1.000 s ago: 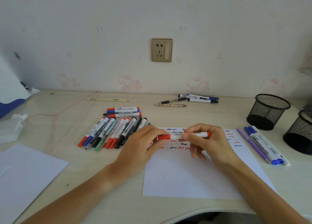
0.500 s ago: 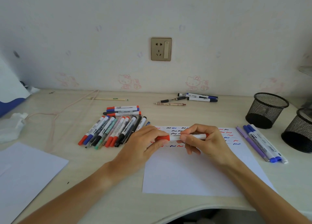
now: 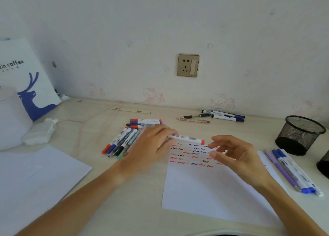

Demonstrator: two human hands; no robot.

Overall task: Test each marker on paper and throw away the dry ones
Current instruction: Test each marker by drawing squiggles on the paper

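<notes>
Desk surface: left hand point(image 3: 151, 146) grips the red-capped marker point(image 3: 186, 139) by one end; right hand point(image 3: 231, 154), just beside, hangs loosely curled, holding nothing. Best lay it flat among the marker pile point(image 3: 122, 141) just beyond that left hand.

One view only, from a camera worn on the person's head, so no second view shares the scene. It looks forward and down across the desk point(image 3: 146, 218) toward the wall point(image 3: 160, 22), whose socket point(image 3: 188, 65) sits a little right of centre. The wide lens bends the edges. Both forearms enter from the bottom edge, close to the lens; the far desk edge lies in mid-frame. The picture seems slightly blurred, perhaps from head motion.
</notes>
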